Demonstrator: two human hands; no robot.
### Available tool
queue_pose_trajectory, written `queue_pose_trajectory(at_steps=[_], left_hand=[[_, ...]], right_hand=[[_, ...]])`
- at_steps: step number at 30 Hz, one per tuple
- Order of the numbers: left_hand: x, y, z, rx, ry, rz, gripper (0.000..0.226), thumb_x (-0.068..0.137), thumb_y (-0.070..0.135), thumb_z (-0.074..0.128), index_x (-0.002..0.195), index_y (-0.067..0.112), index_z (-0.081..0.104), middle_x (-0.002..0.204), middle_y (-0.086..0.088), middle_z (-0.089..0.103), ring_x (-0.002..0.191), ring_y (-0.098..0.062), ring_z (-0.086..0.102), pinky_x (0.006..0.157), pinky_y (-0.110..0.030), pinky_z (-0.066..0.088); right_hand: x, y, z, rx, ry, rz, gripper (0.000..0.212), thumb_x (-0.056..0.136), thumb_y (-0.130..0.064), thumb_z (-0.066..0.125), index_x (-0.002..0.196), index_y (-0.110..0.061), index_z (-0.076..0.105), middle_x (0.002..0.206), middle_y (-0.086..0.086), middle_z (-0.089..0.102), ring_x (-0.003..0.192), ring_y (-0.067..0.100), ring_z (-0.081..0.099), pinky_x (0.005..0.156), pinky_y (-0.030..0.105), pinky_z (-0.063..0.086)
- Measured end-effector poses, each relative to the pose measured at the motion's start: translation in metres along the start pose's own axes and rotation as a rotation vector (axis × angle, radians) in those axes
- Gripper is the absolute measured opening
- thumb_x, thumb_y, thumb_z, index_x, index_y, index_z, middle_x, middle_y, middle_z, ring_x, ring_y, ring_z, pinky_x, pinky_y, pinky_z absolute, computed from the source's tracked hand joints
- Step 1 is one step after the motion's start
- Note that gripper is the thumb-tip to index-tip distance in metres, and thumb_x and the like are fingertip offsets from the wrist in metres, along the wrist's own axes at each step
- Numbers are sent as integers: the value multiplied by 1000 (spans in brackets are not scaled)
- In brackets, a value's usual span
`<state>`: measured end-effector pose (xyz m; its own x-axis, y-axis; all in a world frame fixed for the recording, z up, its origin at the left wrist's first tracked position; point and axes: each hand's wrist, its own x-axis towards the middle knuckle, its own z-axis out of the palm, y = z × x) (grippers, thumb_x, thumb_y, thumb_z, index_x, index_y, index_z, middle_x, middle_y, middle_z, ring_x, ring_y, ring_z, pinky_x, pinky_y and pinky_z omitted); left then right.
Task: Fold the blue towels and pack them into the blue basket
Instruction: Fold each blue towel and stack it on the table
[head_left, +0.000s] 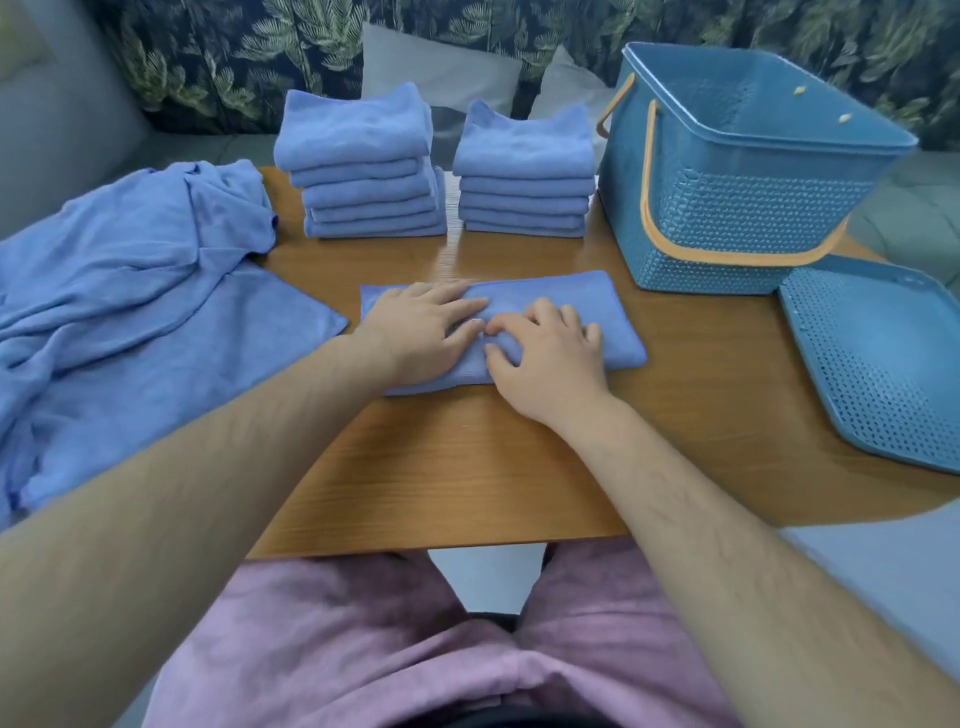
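The left hand (423, 327) lay flat on a blue towel (597, 306), fingers straight and close together, pointing to the right and pressing the cloth down. The right hand (545, 353) rested on the same towel just beside it. Its fingers were curled, and thumb and forefinger pinched a small ridge of fabric near the towel's middle. The fingertips of the two hands were almost touching.

The towel was folded into a long, narrow band and lay crosswise on the wooden bench (467, 467), in front of the person. Both bare forearms reached over the near edge of the bench, above a pair of pink shorts (363, 649).

At the far side of the bench stood two stacks of folded blue towels, a left stack (363, 171) and a right stack (524, 176), side by side with a narrow gap between them. A heap of unfolded blue towels (130, 291) sprawled over the left end of the bench, and one corner came close to the folded band.

To the right of the stacks stood the blue basket (727, 208), open at the top, with woven-pattern walls and orange handles (647, 197) hanging down its sides. Its perforated blue lid (883, 364) lay flat on the bench just in front of it, at the right edge.

Behind everything hung leaf-patterned fabric (234, 62), with grey pillows (436, 67) against it.
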<state>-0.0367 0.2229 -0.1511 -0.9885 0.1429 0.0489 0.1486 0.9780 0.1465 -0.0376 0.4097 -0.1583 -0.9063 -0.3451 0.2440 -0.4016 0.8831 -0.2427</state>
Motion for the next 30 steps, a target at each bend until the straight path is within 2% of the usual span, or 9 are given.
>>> queue_pose_trajectory(at_steps=[4, 7, 9, 11, 15, 18, 21, 25, 30], left_hand=[[-30, 12, -7, 138, 147, -65, 53, 95, 61, 32, 121, 32, 68, 117, -1, 61, 111, -29, 57, 92, -41, 36], [-54, 20, -2, 61, 295, -17, 35, 95, 51, 51, 88, 22, 70, 90, 1, 52, 91, -29, 59, 77, -38, 34], [-66, 23, 3, -10, 339, 22, 37, 92, 54, 51, 96, 22, 70, 102, 2, 56, 99, -26, 58, 80, -39, 40], [-73, 22, 10, -119, 242, 25, 55, 91, 63, 38, 124, 29, 66, 136, 7, 56, 129, -18, 50, 99, -42, 41], [-77, 14, 18, -240, 84, 21, 61, 99, 66, 32, 151, 36, 42, 162, 16, 28, 152, -4, 15, 124, -42, 16], [-82, 13, 10, -338, 77, 46, 49, 101, 48, 50, 147, 30, 50, 161, 12, 32, 152, -6, 16, 125, -34, 15], [-99, 14, 2, -478, 136, 105, 28, 96, 32, 66, 123, 28, 70, 146, 10, 53, 147, -4, 29, 121, -27, 24], [-118, 19, -7, -640, 46, 166, 9, 86, 30, 79, 94, 29, 75, 115, 14, 61, 131, -6, 50, 110, -35, 41], [-118, 15, -12, -654, -30, 186, 22, 80, 45, 80, 96, 32, 70, 117, 16, 56, 135, -2, 46, 112, -38, 39]], right_hand=[[8, 34, -16, 53, -34, 7, 25, 95, -37, 56, 115, -47, 67, 122, -12, 53, 124, 19, 42, 103, 41, 27], [-2, 45, -25, 128, -47, -100, 21, 95, -38, 61, 113, -45, 71, 130, -15, 52, 129, 16, 39, 106, 40, 26], [-16, 44, -25, 201, -50, -183, 21, 94, -41, 63, 113, -42, 72, 133, -14, 53, 129, 16, 40, 109, 38, 31], [-32, 44, -19, 242, -68, -224, 26, 94, -42, 61, 118, -41, 72, 136, -13, 54, 128, 16, 41, 113, 34, 31], [-51, 50, -16, 309, -101, -186, 30, 99, -41, 59, 129, -43, 66, 145, -18, 50, 133, 9, 37, 115, 28, 24], [-59, 58, -21, 428, -109, -195, 27, 96, -31, 67, 123, -34, 72, 141, -15, 55, 131, 9, 41, 115, 20, 24], [-65, 71, -31, 555, -164, -188, 21, 92, -20, 72, 111, -28, 76, 132, -13, 59, 122, 9, 51, 109, 14, 29], [-62, 79, -52, 689, -311, -158, 30, 84, 9, 69, 93, -19, 77, 121, 2, 57, 79, 13, 53, 80, 14, 41], [-64, 76, -68, 611, -572, -179, 45, 77, 11, 72, 105, -24, 76, 132, -3, 46, 104, 7, 52, 97, 8, 36]])
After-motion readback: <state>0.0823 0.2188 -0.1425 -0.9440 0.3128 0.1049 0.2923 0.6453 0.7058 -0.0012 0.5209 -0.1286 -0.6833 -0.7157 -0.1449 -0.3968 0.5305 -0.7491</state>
